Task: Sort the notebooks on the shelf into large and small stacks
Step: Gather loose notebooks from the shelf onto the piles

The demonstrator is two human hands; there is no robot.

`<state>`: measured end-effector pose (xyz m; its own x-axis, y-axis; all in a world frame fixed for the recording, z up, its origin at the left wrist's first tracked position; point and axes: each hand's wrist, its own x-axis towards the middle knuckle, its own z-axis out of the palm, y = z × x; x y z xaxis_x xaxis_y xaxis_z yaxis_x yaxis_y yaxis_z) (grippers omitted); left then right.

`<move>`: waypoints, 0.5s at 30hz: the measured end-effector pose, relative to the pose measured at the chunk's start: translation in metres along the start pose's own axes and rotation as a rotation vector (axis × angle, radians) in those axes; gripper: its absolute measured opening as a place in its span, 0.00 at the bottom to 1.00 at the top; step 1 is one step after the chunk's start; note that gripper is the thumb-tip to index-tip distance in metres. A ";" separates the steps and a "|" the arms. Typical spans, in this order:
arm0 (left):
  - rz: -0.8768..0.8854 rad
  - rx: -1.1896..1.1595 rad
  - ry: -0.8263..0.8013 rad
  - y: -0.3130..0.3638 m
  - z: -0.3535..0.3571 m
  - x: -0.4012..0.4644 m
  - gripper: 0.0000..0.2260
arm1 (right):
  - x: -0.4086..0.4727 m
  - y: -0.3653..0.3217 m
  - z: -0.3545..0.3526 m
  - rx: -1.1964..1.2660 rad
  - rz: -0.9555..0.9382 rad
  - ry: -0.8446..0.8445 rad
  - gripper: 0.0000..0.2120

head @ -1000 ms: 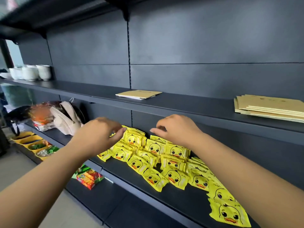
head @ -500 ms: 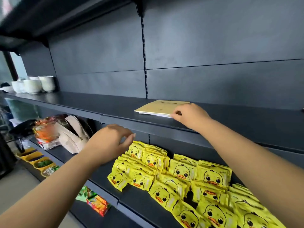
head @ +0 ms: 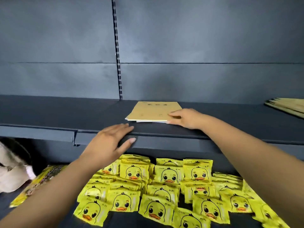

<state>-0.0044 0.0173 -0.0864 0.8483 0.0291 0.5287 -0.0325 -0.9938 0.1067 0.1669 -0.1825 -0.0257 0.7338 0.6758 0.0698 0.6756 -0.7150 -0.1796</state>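
Right grip [head: 185, 118] pinched the near right corner of my small notebook stack [head: 154, 111] on the shelf [head: 49, 112]; left grip [head: 113, 142], fingers straight, rested on the shelf edge.

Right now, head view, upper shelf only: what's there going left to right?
left hand on the shelf's front edge → small notebooks → right hand on their corner → large notebook stack
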 end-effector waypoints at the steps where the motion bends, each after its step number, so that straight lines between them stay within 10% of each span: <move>1: 0.019 -0.036 0.009 -0.003 0.002 -0.001 0.45 | -0.007 -0.004 -0.001 0.003 0.013 0.031 0.28; 9: -0.001 -0.388 0.257 -0.001 -0.011 -0.050 0.32 | -0.091 -0.037 0.009 0.086 -0.094 0.218 0.18; 15: -0.597 -1.277 -0.079 0.014 -0.018 -0.051 0.25 | -0.146 -0.048 0.045 0.056 -0.278 0.370 0.30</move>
<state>-0.0580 0.0034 -0.0966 0.9301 0.3562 0.0900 -0.0764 -0.0521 0.9957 0.0240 -0.2389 -0.0716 0.5084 0.7240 0.4662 0.8529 -0.4981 -0.1565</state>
